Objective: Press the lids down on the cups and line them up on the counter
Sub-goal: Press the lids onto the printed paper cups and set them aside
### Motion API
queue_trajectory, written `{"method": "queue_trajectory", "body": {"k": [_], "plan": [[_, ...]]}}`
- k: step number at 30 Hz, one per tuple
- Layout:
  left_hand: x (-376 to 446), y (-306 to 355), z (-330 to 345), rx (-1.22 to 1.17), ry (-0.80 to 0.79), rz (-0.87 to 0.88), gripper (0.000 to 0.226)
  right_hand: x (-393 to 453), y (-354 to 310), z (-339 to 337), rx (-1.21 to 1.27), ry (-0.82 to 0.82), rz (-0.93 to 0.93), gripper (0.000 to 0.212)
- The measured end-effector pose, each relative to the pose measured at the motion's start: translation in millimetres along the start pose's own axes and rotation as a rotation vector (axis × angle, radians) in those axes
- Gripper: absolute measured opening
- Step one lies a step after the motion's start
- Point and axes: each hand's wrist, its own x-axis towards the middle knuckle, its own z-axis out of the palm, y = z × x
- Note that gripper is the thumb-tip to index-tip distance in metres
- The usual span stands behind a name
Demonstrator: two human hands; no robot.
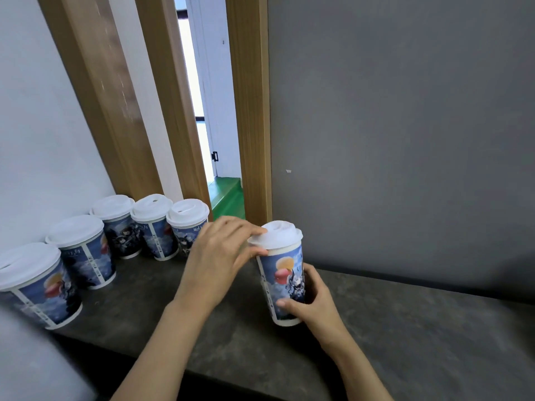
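Along the left end of the dark stone counter [405, 328], five lidded paper cups are lined up in a curved row. The nearest cup [40, 287] stands at the counter's front left edge, partly cut off by the frame; the second cup [84, 253] stands just behind it, and the third cup [118, 227], fourth cup [155, 227] and fifth cup [188, 227] are ranged along the back edge, against the white wall [43, 125] and the wooden door frame [249, 111]. Each is capped with a white lid.

Right of the row, the left hand [220, 256] is seen reaching across, partly hiding the fifth cup. Its fingertips [260, 231] are laid on the rim of the white lid [276, 234] and the thumb is set under that rim, so the lid's edge is pinched.

The sixth cup [285, 282] is held upright near the middle of the counter, close to the grey wall [405, 140]; whether its base touches the counter cannot be told. The right hand [311, 299] is wrapped round the lower half of this cup, thumb across the front and fingers curled behind.
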Motion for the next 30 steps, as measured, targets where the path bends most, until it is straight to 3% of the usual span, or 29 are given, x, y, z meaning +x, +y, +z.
{"method": "queue_trajectory", "body": {"k": [4, 9, 18, 30], "plan": [[3, 29, 14, -0.190, -0.084, 0.100, 0.041, -18, -5, -22, -0.227, 0.122, -0.021, 0.067], [8, 79, 51, -0.370, -0.171, 0.209, 0.034, -59, -17, -72, -0.350, 0.402, -0.058, 0.068], [22, 225, 101, -0.539, -0.219, 0.382, 0.042, -148, -54, -173, -0.511, 0.785, -0.044, 0.062], [26, 311, 147, -0.532, -0.098, 0.179, 0.054, -157, -74, -240, -0.667, 0.858, 0.023, 0.057]]}}
